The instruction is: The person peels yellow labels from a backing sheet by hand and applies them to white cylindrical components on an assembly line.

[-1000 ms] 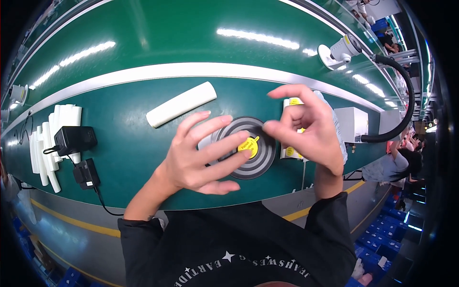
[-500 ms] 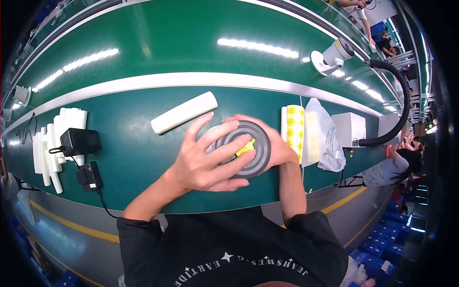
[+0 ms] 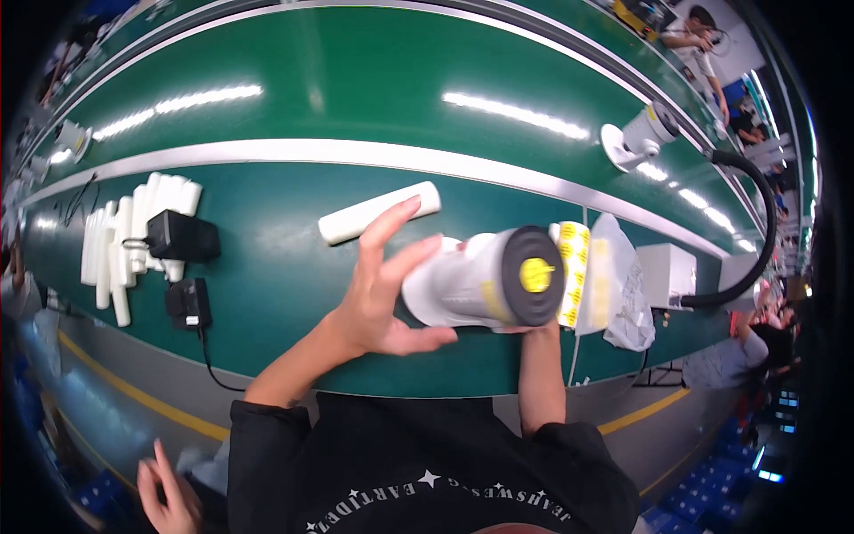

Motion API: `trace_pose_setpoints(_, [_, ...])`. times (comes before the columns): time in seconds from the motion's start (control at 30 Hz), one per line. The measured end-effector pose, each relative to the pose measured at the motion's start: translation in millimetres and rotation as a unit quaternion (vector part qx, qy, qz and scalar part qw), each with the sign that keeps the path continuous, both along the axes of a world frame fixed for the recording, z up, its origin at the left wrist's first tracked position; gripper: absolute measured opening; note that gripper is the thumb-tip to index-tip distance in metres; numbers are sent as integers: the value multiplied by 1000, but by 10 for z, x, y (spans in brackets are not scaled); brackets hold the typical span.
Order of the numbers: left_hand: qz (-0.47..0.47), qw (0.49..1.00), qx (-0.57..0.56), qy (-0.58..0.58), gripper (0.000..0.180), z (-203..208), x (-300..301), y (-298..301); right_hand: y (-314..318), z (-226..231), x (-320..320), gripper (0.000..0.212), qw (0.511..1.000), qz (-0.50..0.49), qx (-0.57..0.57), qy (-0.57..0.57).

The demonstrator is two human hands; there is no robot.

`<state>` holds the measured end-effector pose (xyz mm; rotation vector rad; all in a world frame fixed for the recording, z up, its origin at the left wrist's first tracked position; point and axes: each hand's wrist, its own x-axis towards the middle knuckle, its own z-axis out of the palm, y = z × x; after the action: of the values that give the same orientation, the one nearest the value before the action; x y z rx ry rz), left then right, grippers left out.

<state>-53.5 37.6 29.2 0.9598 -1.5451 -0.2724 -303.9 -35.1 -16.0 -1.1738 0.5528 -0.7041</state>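
A white cylindrical device with a dark grey end and a round yellow sticker is tilted sideways above the bench, slightly blurred. My right hand holds it from behind and below; most of its fingers are hidden by the device. At its left end, my left hand is open, fingers and thumb spread apart. A fingertip overlaps the device's edge, but I cannot tell whether it touches. Just beyond my left hand lies a white roll on the green bench.
Several white tubes are piled at left beside two black power adapters. Right of me are a yellow sticker sheet, a clear plastic bag and a white box near a black hose. Another person's hand shows lower left.
The device has tipped from end-on toward me to lying sideways, its dark end swinging right. My left fingers have come off the yellow sticker and spread. A co-worker's hand has appeared lower left.
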Motion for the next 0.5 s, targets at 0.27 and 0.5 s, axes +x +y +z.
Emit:
trace_pose_setpoints(0.27, [-323,766,304,466,82,-610,-245,-17,91,397,459,116,981,-143,-38,-125])
trace_pose_setpoints(0.5, [-348,659,307,592,86,-519,-371,-86,160,290,522,115,971,-167,7,-172])
